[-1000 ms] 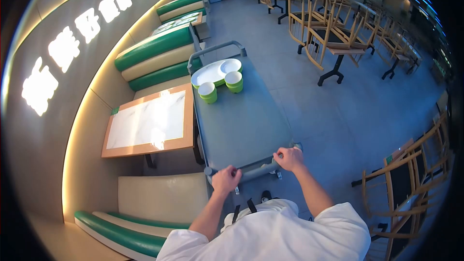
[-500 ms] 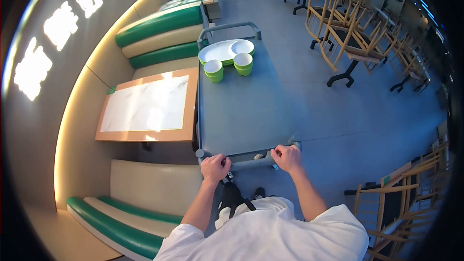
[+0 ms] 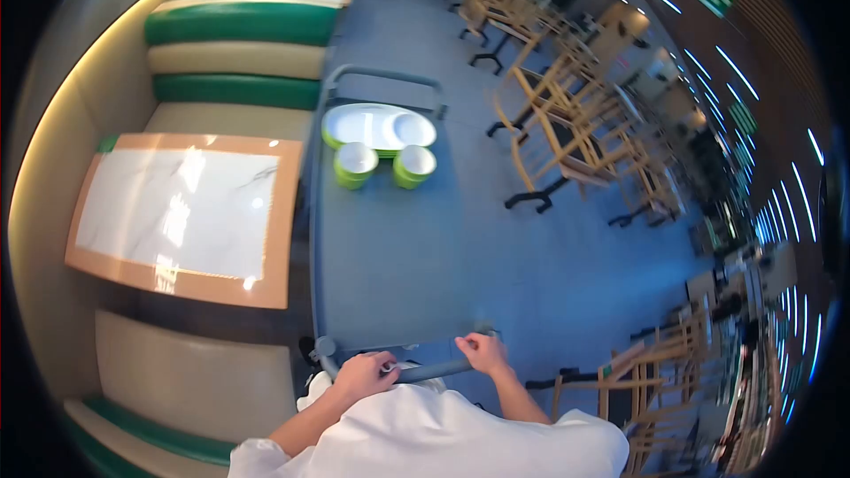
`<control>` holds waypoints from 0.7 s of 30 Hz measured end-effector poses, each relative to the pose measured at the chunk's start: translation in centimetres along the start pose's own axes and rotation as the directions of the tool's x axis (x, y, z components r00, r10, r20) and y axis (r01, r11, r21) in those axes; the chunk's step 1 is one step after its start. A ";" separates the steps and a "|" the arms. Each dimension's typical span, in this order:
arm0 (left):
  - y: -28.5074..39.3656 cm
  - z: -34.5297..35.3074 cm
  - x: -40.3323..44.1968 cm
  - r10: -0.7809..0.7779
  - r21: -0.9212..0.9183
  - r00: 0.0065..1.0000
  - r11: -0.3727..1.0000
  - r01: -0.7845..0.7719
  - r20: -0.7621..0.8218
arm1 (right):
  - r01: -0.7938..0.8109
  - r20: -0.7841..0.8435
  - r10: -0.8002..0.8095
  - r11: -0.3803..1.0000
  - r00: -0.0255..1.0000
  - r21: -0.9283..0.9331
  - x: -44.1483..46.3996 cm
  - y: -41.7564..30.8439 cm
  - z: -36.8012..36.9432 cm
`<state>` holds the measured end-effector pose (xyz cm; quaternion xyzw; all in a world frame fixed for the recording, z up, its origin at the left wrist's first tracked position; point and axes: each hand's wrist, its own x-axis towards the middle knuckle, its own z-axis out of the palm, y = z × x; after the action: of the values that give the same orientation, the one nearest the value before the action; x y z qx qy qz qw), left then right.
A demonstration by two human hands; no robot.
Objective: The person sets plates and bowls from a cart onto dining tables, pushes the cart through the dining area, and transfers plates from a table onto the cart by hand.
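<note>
Left hand (image 3: 365, 375) and right hand (image 3: 482, 352) – both curled nearly closed over the near handle (image 3: 434, 371) of the grey trolley (image 3: 390, 252), which stands just beside the wood-edged table (image 3: 282, 221). Gentle, even pressure from both should keep the 2 cup stacks (image 3: 356, 161) steady.

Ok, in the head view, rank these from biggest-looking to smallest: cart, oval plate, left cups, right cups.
1. Cart
2. Oval plate
3. Left cups and right cups: they look alike, so I won't rank them.
</note>
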<state>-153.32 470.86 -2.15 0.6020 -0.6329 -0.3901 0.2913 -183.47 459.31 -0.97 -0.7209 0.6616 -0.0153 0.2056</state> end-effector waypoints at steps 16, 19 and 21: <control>-4.0 -18.1 20.0 0.224 0.077 0.934 0.974 -0.211 -0.278 | 0.190 -0.243 -0.152 0.972 0.958 0.141 6.1 -5.7 2.5; -4.6 -19.3 25.7 0.171 0.093 0.871 0.985 -0.144 -0.460 | 0.183 -0.256 -0.140 0.971 0.956 0.153 7.2 -5.6 2.4; -4.6 -20.2 29.3 0.210 0.180 0.873 0.973 -0.143 -0.440 | 0.219 -0.271 -0.169 0.962 0.948 0.165 8.0 -5.1 2.6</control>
<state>-137.05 439.14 1.66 0.6354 -0.6252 -0.1639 0.4226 -176.84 452.54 -3.69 -0.7514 0.6035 -0.1920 0.1853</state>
